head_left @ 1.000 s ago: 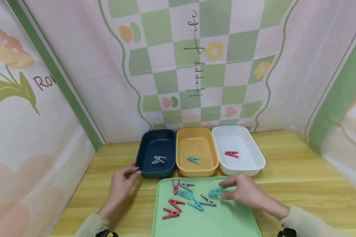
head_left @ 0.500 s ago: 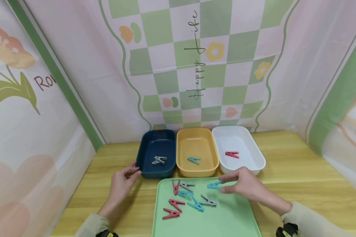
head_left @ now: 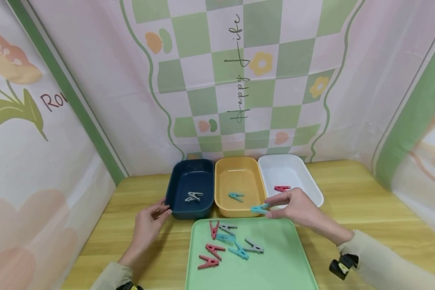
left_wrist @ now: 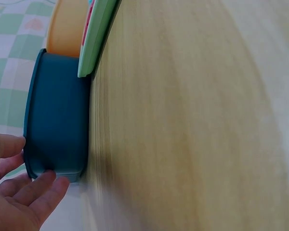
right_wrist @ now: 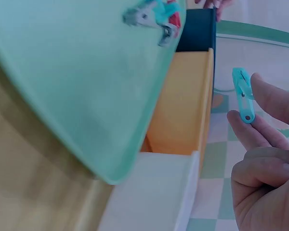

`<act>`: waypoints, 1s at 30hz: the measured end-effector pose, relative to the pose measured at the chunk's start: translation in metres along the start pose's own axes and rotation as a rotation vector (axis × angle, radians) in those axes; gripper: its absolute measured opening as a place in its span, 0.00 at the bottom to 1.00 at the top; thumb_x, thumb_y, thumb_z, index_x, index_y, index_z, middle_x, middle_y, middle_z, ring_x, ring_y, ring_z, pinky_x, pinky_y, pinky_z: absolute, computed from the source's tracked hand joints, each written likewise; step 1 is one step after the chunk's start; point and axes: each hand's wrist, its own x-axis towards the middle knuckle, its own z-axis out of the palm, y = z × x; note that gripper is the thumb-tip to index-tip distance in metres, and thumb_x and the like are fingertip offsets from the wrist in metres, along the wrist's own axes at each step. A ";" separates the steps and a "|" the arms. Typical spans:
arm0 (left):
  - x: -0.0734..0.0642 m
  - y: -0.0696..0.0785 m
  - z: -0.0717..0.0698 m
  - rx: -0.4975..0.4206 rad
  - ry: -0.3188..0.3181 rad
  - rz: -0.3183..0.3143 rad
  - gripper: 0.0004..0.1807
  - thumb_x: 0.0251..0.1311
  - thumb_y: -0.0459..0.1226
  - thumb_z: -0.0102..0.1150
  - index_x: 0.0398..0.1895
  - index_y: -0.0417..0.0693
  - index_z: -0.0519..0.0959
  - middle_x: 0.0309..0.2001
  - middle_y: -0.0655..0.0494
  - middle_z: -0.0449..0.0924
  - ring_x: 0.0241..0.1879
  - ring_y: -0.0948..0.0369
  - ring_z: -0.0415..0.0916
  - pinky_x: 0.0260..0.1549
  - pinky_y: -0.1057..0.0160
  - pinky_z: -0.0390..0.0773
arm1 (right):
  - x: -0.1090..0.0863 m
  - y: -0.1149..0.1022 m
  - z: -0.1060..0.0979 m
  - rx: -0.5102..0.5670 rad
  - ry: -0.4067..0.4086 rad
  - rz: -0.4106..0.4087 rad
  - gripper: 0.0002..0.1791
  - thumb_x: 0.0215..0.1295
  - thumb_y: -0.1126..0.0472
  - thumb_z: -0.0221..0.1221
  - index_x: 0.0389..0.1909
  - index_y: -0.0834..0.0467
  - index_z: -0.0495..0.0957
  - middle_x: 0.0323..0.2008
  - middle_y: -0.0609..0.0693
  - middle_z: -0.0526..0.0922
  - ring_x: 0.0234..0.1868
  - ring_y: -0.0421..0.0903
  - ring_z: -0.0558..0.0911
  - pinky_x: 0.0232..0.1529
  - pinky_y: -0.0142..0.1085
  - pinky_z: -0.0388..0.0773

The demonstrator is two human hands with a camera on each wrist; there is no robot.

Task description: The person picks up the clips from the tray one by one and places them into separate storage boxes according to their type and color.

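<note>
In the head view my right hand (head_left: 293,207) pinches a light-blue clothespin (head_left: 259,208) between thumb and fingers, above the front rim of the yellow bin (head_left: 222,208). The right wrist view shows that clothespin (right_wrist: 243,94) close up at the fingertips. My left hand (head_left: 150,225) touches the front left corner of the dark blue bin (head_left: 193,212) with relaxed fingers; in the left wrist view its fingertips (left_wrist: 48,185) rest at the bin's end. Red, grey and light-blue clothespins lie on the green tray (head_left: 268,270), including a red clothespin (head_left: 208,262) and a grey clothespin (head_left: 254,246).
Grey clothespins (head_left: 193,196) lie in the dark blue bin, and one light-blue clothespin (head_left: 236,196) in the yellow bin. A red clothespin (head_left: 282,188) sits in the white bin (head_left: 313,181), partly behind my right hand. Patterned cloth (head_left: 203,72) hangs behind the wooden table (head_left: 366,193).
My right hand has lifted the light-blue clothespin off the tray and carried it forward to the yellow bin's front rim. My left hand has stayed at the dark blue bin.
</note>
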 end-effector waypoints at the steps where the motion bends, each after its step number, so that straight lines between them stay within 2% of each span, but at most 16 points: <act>1: 0.000 0.000 0.000 0.000 -0.001 -0.001 0.08 0.57 0.34 0.66 0.39 0.41 0.84 0.56 0.54 0.77 0.50 0.59 0.78 0.41 0.63 0.81 | 0.003 -0.001 -0.001 -0.007 0.008 0.001 0.20 0.45 0.52 0.74 0.41 0.55 0.85 0.40 0.48 0.85 0.53 0.52 0.78 0.49 0.44 0.78; 4: -0.001 -0.001 0.000 0.001 -0.002 -0.001 0.08 0.57 0.34 0.66 0.39 0.42 0.84 0.56 0.54 0.77 0.50 0.59 0.78 0.40 0.64 0.81 | 0.011 -0.005 -0.003 -0.005 0.009 0.005 0.21 0.45 0.51 0.74 0.41 0.55 0.85 0.40 0.49 0.85 0.54 0.54 0.77 0.49 0.46 0.78; 8: 0.000 -0.001 0.000 -0.006 0.002 0.005 0.08 0.57 0.34 0.66 0.39 0.41 0.84 0.56 0.53 0.77 0.50 0.58 0.78 0.40 0.64 0.81 | 0.022 -0.009 -0.005 0.008 0.001 -0.005 0.23 0.46 0.50 0.73 0.43 0.57 0.84 0.40 0.52 0.85 0.48 0.54 0.80 0.44 0.41 0.80; 14: 0.000 0.000 -0.001 -0.009 0.002 0.016 0.08 0.57 0.33 0.66 0.38 0.40 0.84 0.56 0.51 0.77 0.52 0.55 0.77 0.41 0.64 0.81 | 0.041 -0.015 -0.008 -0.011 0.005 -0.023 0.23 0.47 0.49 0.73 0.43 0.55 0.85 0.41 0.50 0.85 0.48 0.53 0.81 0.43 0.40 0.80; 23: 0.000 0.002 -0.002 -0.006 0.000 0.013 0.08 0.57 0.33 0.66 0.38 0.40 0.84 0.56 0.52 0.77 0.53 0.55 0.76 0.41 0.65 0.81 | 0.067 -0.026 -0.006 -0.011 -0.016 0.018 0.23 0.48 0.50 0.73 0.46 0.54 0.84 0.45 0.50 0.84 0.45 0.46 0.81 0.48 0.45 0.78; 30: 0.000 0.002 -0.002 -0.001 0.004 0.016 0.07 0.56 0.33 0.66 0.38 0.41 0.84 0.56 0.52 0.77 0.53 0.55 0.77 0.41 0.65 0.81 | 0.086 -0.024 0.001 -0.008 -0.025 0.038 0.20 0.50 0.54 0.72 0.45 0.55 0.84 0.43 0.50 0.84 0.46 0.48 0.81 0.53 0.49 0.75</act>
